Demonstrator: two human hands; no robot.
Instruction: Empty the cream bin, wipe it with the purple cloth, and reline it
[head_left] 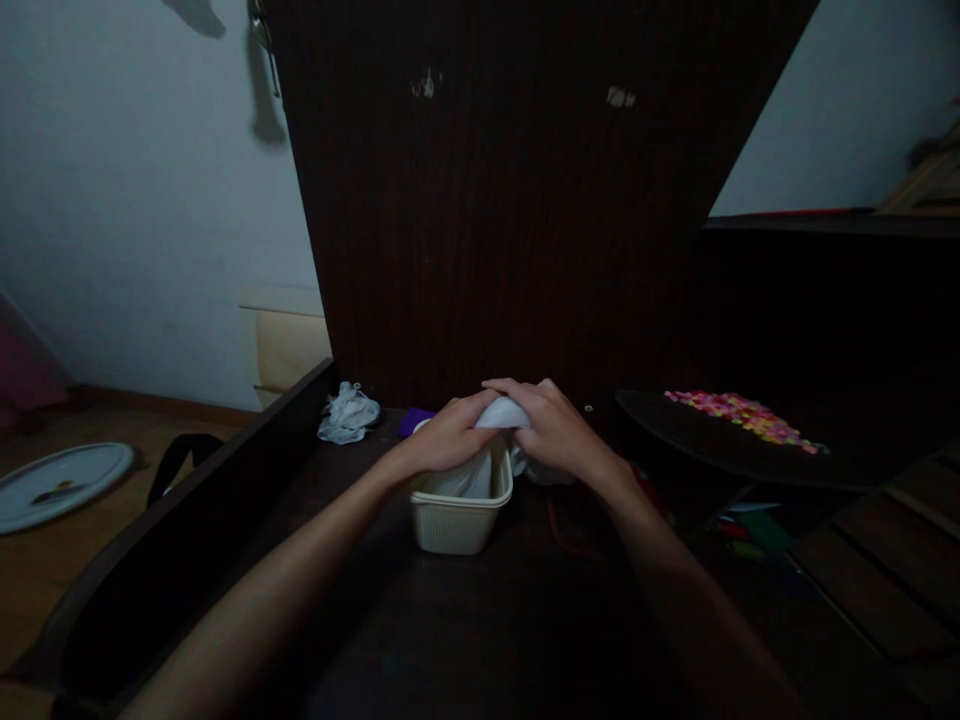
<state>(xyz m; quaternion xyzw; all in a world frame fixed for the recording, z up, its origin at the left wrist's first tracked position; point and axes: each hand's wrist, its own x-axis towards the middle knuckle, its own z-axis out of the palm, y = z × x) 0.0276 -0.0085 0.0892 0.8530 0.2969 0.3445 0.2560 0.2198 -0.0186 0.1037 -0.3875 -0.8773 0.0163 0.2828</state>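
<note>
A cream plastic basket (453, 526) with ribbed sides stands on the dark wooden surface in front of me. Over its far part, my left hand (448, 437) and my right hand (553, 424) meet around a white bag (504, 413), which looks like thin plastic. The fingers of both hands are curled against it from either side, and the fingertips nearly touch on top. White material (469, 480) also hangs down inside the basket below my left hand. Some more white material (541, 472) shows under my right hand, beyond the basket's rim.
A crumpled white plastic bag (349, 413) lies at the back left, with a purple item (415, 421) near it. A raised dark edge (225, 480) runs along the left. Small colourful pieces (742, 418) cover part of a dark curved shelf (675, 440) at right. A dark panel (510, 220) rises behind.
</note>
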